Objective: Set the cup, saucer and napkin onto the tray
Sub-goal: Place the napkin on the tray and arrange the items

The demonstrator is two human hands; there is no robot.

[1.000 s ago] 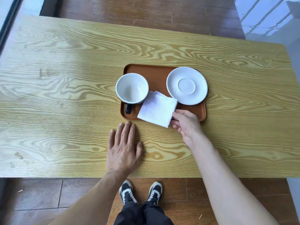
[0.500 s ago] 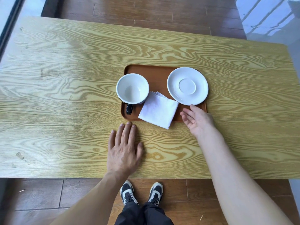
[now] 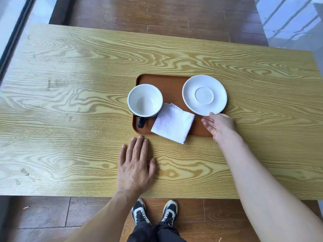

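Cup (image 3: 145,100), saucer (image 3: 204,95) and napkin (image 3: 173,125) all sit on the tray (image 3: 172,84) on our tabletop (image 3: 70,102); napkin corner overhangs the near rim. Our right hand (image 3: 218,124), fingers spread, touches the saucer's near edge, gripping nothing. Left hand (image 3: 135,166) lies flat and empty on the tabletop.

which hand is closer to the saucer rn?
Right. The right hand is at the saucer, its thumb tip touching the near rim. The left hand lies flat on the table, nearer the person than the tray and well clear of the saucer.
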